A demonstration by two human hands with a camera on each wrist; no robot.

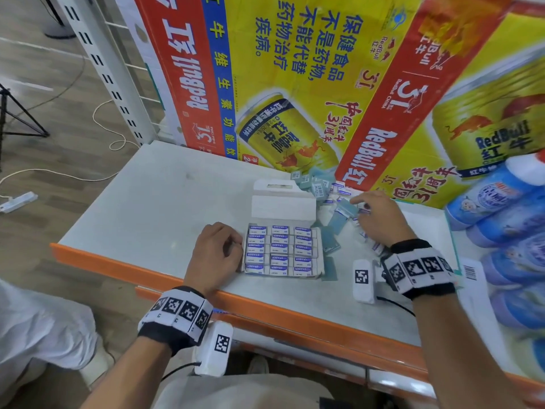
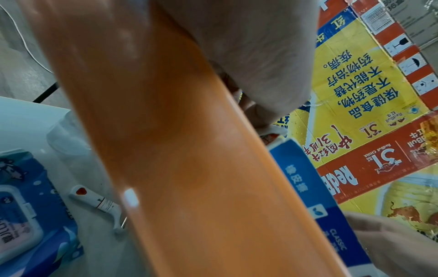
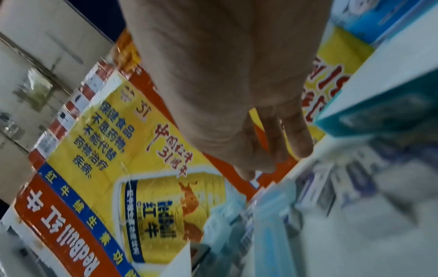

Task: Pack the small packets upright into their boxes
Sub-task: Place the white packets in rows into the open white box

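An open eraser box (image 1: 283, 251) lies on the white shelf (image 1: 165, 202), lid flipped back, filled with rows of small blue-and-white eraser packets standing side by side. My left hand (image 1: 219, 249) sits at the box's left wall with fingers curled against it, holding it; in the left wrist view only the palm (image 2: 260, 65) and the box's blue side (image 2: 305, 183) show. My right hand (image 1: 376, 219) reaches over the scattered loose packets (image 1: 336, 222) right of the box, fingers spread and touching them. Its straight fingers (image 3: 294, 135) point down at blurred packets (image 3: 272, 206).
Red Bull cartons (image 1: 295, 84) wall off the back of the shelf. Wrapped blue-and-white bottles (image 1: 501, 202) crowd the right side. The orange shelf lip (image 1: 118, 264) runs along the front. A wipes pack (image 2: 28, 206) lies on the shelf below. A power strip (image 1: 17, 202) is on the floor.
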